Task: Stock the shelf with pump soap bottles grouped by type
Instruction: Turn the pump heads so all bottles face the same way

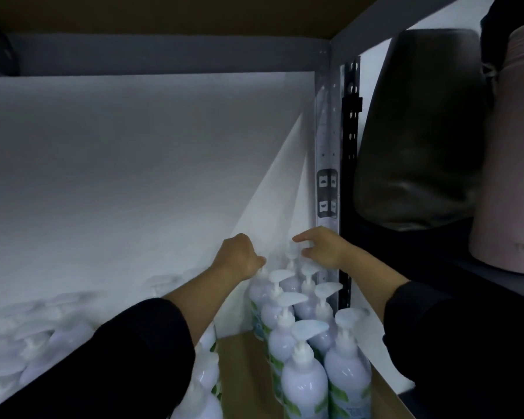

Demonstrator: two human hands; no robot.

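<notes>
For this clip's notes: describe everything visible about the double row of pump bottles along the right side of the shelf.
The double row of pump bottles stands upright on the brown shelf board, running from the near edge back to the white rear corner. Bodies look like glossy pale-lilac plastic with green-leaf labels; white pump heads mostly point right. The left hand and right hand reach the rearmost bottles, whose contact is blurred.

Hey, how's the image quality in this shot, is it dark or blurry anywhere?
Head view: dim overall, with the white backdrop sheet the brightest area; the bottles at lower left are smeared and hazy, while the pump bottles by the post are sharper; the left hand and right hand are readable; wide-angle bending shows in the shelf post; black sleeves lose detail.
</notes>
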